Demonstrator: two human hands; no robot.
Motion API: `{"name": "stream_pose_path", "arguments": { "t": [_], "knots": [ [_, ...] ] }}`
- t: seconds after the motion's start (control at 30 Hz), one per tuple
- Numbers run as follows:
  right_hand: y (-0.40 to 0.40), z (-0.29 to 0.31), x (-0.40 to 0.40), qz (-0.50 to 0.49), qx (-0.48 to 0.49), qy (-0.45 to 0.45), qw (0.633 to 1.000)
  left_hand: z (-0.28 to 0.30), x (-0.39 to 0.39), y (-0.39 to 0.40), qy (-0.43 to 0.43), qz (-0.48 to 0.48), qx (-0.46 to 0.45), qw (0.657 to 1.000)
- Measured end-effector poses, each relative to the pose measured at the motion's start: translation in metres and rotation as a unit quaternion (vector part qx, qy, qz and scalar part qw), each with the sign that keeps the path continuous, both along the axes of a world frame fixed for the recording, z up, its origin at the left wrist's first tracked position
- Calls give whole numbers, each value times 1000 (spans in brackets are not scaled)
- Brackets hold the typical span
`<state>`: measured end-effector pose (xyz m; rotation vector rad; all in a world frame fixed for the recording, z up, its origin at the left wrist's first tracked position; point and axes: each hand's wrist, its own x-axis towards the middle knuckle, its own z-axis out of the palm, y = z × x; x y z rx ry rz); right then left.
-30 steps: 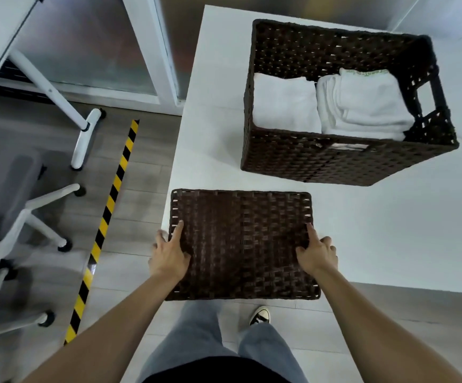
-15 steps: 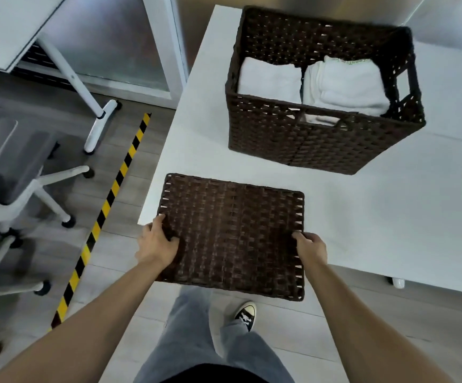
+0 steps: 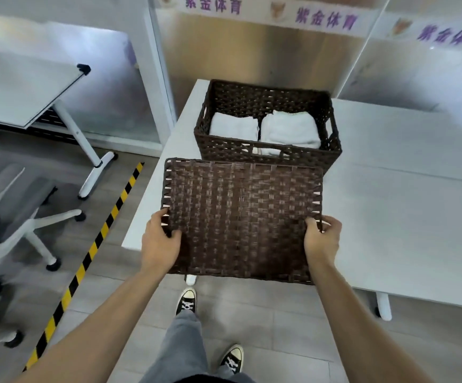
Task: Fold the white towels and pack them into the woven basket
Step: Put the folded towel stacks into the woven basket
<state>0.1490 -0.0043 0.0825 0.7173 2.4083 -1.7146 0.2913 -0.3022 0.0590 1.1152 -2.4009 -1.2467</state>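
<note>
Frosted glass partitions with purple lettering stand behind a white table (image 3: 390, 217), on which a woven basket (image 3: 268, 158) is set near the far left corner. Two stacks of folded white towels (image 3: 263, 128) are seen side by side inside the basket, their tops below its rim. A flat woven lid (image 3: 241, 217) is held in front of the basket, its far edge just beside the basket's near wall and its near edge overhanging the table's front. The lid's left side is gripped by the left hand (image 3: 160, 241), thumb on top and fingers curled beneath; its right side is pinched likewise by the right hand (image 3: 322, 239).

Packing is judged complete, with only the cover left to be placed (if that is intended). A snag could be caused by the lid's far edge catching the basket's near wall, by which the light basket might be pushed back from the table's front. A skewed fit is also risked, since the lid is held slightly rotated relative to the basket.

An office chair (image 3: 6, 217) stands well left of the basket, beyond a striped floor tape (image 3: 86, 261).
</note>
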Motion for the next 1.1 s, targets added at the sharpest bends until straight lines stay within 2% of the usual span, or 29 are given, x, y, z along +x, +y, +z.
{"name": "stream_pose_path", "arguments": {
  "t": [0.3,0.67,1.1],
  "knots": [
    [12,66,-55,6,-30,62,998,68,-73,4,54,-18,-24,998],
    [-20,117,-176,27,76,75,994,107,-192,-41,58,-66,-17,996],
    [-54,105,-269,52,160,18,986,108,-304,-76,3,-110,-25,994]
  ]
}}
